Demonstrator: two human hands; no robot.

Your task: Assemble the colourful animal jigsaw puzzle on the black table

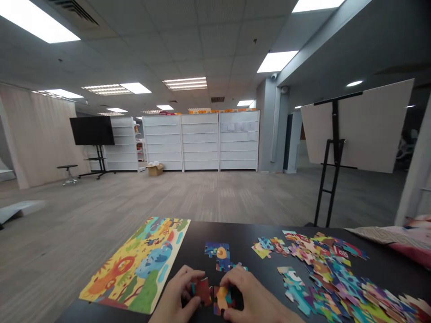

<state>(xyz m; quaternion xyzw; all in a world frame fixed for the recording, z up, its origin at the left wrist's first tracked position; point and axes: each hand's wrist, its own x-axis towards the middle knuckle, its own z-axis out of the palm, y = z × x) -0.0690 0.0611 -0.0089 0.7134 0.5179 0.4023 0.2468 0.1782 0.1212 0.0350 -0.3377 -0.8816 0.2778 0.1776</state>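
Observation:
Near the front of the black table, my left hand (182,294) grips a reddish-brown puzzle piece (204,290) between thumb and fingers. My right hand (247,294) pinches an orange and teal puzzle piece (222,298) just beside it. The two pieces lie edge to edge with a thin gap between them; I cannot tell whether they touch. Just beyond my hands are several joined blue and purple pieces (220,255) with an orange round shape. A colourful animal picture sheet (144,264) lies flat to the left of my left hand.
A large heap of loose puzzle pieces (332,273) spreads over the right side of the black table (269,285). A patterned cloth (387,235) lies at the right edge. Beyond stand a board on a black easel (328,179), white shelves (200,141) and a screen on a stand (92,131).

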